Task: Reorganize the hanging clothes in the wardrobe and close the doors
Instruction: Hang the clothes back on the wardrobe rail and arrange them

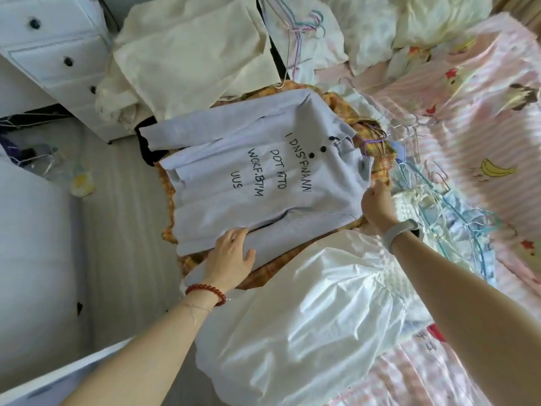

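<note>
A pale lilac shirt with black lettering and black buttons lies flat on the bed's edge, on top of a yellow plaid garment. My left hand presses flat on the shirt's near hem, fingers spread. At the shirt's shoulder, my right hand pinches the fabric near the collar. A white gathered garment lies nearer to me. Cream garments lie beyond the shirt. A tangle of wire hangers lies to the right of my right hand. No wardrobe is in view.
A pink striped bedspread with cartoon prints covers the bed at right. A white drawer unit with dark knobs stands at the upper left. More hangers rest at the top. Small clutter lies on the grey floor at left.
</note>
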`<action>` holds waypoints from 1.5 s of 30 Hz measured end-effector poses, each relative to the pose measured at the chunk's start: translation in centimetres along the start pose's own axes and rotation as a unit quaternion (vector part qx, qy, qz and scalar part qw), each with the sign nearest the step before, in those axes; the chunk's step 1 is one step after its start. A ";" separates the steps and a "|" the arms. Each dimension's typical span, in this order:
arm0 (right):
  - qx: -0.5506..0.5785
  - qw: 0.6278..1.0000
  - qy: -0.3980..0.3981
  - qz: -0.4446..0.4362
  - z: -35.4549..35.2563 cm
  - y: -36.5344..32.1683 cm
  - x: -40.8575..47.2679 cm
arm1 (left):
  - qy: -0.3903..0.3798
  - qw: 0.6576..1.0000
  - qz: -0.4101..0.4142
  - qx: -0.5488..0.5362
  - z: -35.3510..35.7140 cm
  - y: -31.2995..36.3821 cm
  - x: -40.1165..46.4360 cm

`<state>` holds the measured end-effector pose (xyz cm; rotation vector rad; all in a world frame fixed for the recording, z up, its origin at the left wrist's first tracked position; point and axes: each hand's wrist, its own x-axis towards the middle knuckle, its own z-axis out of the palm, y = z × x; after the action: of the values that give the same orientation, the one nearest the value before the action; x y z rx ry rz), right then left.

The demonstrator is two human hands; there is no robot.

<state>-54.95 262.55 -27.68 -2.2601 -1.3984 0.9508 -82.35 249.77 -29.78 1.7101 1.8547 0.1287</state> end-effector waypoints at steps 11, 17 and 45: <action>0.098 0.982 0.072 0.143 3.2 0.1 8.3 | -0.085 0.994 -0.061 0.026 3.8 -0.9 3.3; 0.082 0.983 0.109 -0.126 4.2 -2.6 1.7 | 0.048 0.994 -0.030 -0.097 -0.5 0.0 3.6; -0.116 0.625 -0.129 -0.761 10.4 -13.5 -32.0 | 0.014 0.956 -0.209 -0.207 -12.2 -14.0 -37.5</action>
<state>-80.59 240.02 -15.61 -0.2708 -2.7048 0.3705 -101.13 216.44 -12.72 1.0188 1.9964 0.3419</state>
